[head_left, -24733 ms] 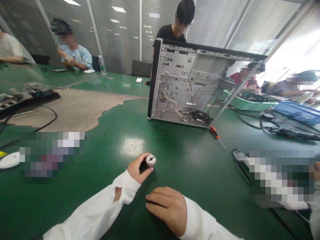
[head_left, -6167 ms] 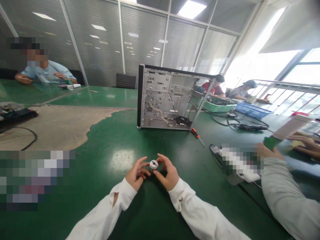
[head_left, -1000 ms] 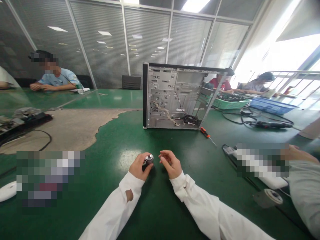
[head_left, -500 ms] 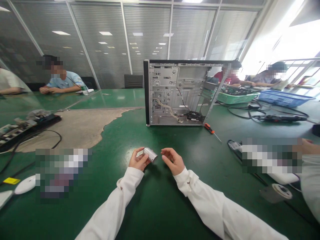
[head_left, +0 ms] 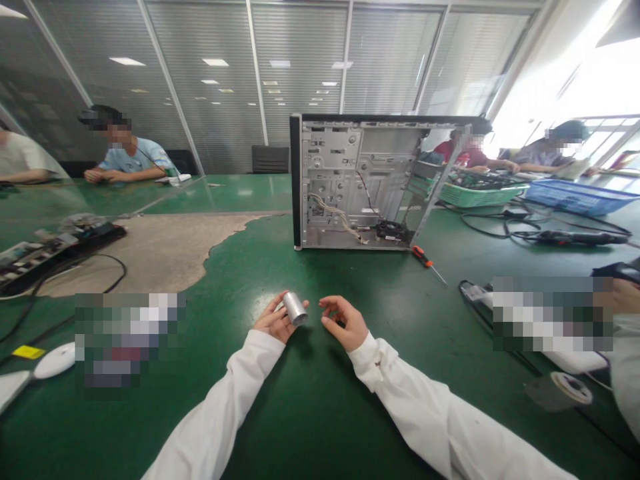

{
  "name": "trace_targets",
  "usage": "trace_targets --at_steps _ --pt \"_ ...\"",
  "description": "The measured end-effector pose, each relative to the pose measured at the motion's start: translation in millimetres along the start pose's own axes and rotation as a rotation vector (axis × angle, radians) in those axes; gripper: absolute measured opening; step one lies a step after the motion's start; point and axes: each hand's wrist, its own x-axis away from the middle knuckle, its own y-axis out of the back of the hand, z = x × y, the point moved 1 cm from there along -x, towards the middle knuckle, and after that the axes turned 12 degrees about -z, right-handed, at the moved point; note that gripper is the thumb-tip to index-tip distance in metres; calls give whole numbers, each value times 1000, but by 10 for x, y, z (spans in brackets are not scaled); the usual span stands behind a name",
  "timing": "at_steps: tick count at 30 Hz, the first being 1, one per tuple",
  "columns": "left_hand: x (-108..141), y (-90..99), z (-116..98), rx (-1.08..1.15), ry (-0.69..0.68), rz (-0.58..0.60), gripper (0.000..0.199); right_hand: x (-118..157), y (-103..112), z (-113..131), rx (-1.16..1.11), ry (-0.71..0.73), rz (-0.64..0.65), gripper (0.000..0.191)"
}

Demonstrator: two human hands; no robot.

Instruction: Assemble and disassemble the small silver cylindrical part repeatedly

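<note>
A short silver metal cylinder point(head_left: 295, 308) lies tilted across the fingers of my left hand point(head_left: 273, 323), which holds it just above the green table point(head_left: 305, 400). The cylinder's lower end points toward me and slightly right. My right hand point(head_left: 345, 321) is a little to the right of it, fingers curved and apart, with nothing in them. Behind both hands stands an open computer case point(head_left: 334, 180) with a loose bundle of wires and a black fan point(head_left: 393, 230) inside.
An orange-handled screwdriver point(head_left: 423, 257) lies by the case's right corner. Farther right are a green basket point(head_left: 480, 195), a blue basket point(head_left: 580, 197) and black cables. A grey cylindrical part point(head_left: 557, 392) sits at right, near another person's sleeve point(head_left: 625, 360). Several people sit around the table.
The cylinder has turned in my left hand, its lower end swinging toward me. My left fingers have opened out beneath it. My right hand has barely moved.
</note>
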Motion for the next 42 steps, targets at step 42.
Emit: trace_targets --at_steps 42 --pt "178 -145 -51 296 238 44 22 8 -2 -45 6 55 21 28"
